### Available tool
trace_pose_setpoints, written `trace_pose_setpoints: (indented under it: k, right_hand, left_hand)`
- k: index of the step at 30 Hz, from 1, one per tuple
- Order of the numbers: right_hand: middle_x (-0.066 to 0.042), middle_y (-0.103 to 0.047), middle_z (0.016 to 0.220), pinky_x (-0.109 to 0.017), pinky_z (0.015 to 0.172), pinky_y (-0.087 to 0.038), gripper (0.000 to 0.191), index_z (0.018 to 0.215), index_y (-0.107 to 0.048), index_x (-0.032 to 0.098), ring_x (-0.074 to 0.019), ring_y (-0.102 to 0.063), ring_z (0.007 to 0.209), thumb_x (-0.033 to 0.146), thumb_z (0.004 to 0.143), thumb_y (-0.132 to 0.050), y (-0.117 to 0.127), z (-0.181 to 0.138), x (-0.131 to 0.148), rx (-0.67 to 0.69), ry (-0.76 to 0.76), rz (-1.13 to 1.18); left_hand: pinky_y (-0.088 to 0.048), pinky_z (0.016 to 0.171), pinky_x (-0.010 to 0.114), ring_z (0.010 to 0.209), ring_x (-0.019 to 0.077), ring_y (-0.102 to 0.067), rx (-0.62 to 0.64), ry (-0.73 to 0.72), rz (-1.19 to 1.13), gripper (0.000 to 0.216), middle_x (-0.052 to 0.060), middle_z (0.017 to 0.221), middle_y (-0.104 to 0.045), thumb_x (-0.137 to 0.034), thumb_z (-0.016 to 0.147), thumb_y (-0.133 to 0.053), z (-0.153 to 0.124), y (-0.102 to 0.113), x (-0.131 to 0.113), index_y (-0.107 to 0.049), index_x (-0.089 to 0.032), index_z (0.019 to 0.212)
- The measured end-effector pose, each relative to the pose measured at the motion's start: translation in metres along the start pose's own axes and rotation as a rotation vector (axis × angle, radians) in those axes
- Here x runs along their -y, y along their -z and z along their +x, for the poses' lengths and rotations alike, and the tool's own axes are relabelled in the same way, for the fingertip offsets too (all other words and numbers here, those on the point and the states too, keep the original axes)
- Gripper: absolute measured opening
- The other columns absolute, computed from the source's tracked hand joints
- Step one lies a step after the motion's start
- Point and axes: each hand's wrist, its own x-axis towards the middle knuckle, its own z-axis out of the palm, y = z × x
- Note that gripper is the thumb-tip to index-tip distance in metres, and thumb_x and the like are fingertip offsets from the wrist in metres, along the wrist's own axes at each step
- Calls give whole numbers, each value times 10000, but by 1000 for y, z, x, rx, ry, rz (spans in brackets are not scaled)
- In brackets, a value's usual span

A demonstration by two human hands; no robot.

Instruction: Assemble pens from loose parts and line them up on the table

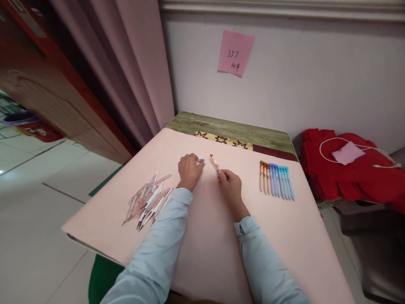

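My right hand (pixel 230 185) pinches a beige pen (pixel 214 161) with a brown end, which points up and to the left, away from me. Close by on the left, my left hand (pixel 189 170) has its fingers closed at a small blue piece (pixel 201 160); most of what it grips is hidden behind the fingers. To the left of that forearm lies a loose pile of white and clear pens or pen parts (pixel 148 200). A tidy row of pens (pixel 276 180) with brown, blue and light-blue tops lies at the right.
A pale cover lies over the table (pixel 218 245), leaving a green patterned strip (pixel 228 126) bare at the far edge. Beyond it is a wall with a pink note (pixel 236 52). Red cloth (pixel 335 181) sits to the right; a curtain (pixel 139 55) hangs at the left.
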Motion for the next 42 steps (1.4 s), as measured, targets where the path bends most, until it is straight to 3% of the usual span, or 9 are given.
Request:
trace_pose_setpoints:
  k: [5, 9, 17, 19, 22, 25, 27, 31, 42]
  right_hand:
    - [3, -682, 693, -256, 634, -423, 337, 864, -742, 229, -171, -608, 666, 503, 874, -546, 3, 0, 5, 23, -11, -12]
    - [14, -660, 676, -252, 611, -402, 326, 859, -743, 239, -166, -587, 653, 499, 868, -545, 3, 0, 6, 25, -9, -34]
    - [4, -664, 689, -249, 592, -399, 344, 849, -737, 235, -167, -580, 647, 506, 877, -527, 1, -1, 3, 26, 24, -30]
    - [-3, -676, 707, -253, 606, -415, 357, 864, -741, 229, -172, -591, 664, 511, 880, -522, 1, -1, 2, 24, 35, -13]
    - [-18, -711, 789, -261, 643, -450, 369, 955, -749, 223, -181, -619, 720, 520, 865, -549, -1, -1, -1, 23, 41, 57]
    - [-25, -721, 832, -268, 662, -476, 400, 1053, -734, 220, -183, -634, 744, 524, 827, -605, -3, 1, -4, 9, 24, 151]
    - [-22, -709, 791, -269, 659, -486, 418, 1059, -725, 206, -178, -630, 721, 526, 805, -637, -4, 2, -6, -6, 13, 200]
    - [-36, -703, 765, -276, 666, -506, 428, 1012, -725, 176, -177, -632, 712, 542, 800, -655, -5, 4, -7, -16, 32, 248]
    - [-58, -748, 867, -302, 724, -518, 368, 965, -768, 179, -194, -651, 785, 501, 822, -662, -3, 3, -4, -57, 84, 172]
  left_hand:
    - [-432, 820, 400, 1015, 333, -612, 124, 75, 121, 231, 162, 995, -701, -351, 738, -698, 14, -16, -16, -684, -174, 886]
    - [-442, 791, 375, 987, 303, -638, 192, 137, 71, 117, 137, 992, -722, -280, 763, -673, 21, -18, -16, -690, -200, 847]
    - [-464, 781, 376, 941, 290, -655, 144, 139, 18, 61, 126, 911, -727, -164, 754, -640, 20, -13, -9, -678, -204, 778]
    - [-476, 795, 372, 899, 266, -658, 45, 156, -125, 82, 110, 874, -719, -139, 743, -638, 20, -10, -7, -674, -194, 792]
    - [-507, 756, 336, 743, 192, -651, -98, 240, -688, 105, 58, 779, -695, -152, 728, -665, 19, -7, -3, -671, -170, 832]
    - [-517, 718, 288, 666, 124, -620, -68, 336, -1274, 175, 48, 795, -700, -183, 687, -732, 17, -6, 0, -687, -141, 851]
    - [-513, 720, 261, 671, 97, -609, -17, 371, -1482, 221, 61, 837, -712, -181, 643, -781, 13, -8, 2, -706, -130, 844]
    - [-503, 682, 233, 672, 84, -603, 41, 346, -1607, 260, 71, 862, -710, -243, 657, -816, 6, -12, 7, -729, -134, 876]
    - [-500, 700, 238, 668, 93, -622, 105, 265, -1573, 305, 39, 749, -690, -332, 785, -747, -9, -13, 7, -715, -128, 1009]
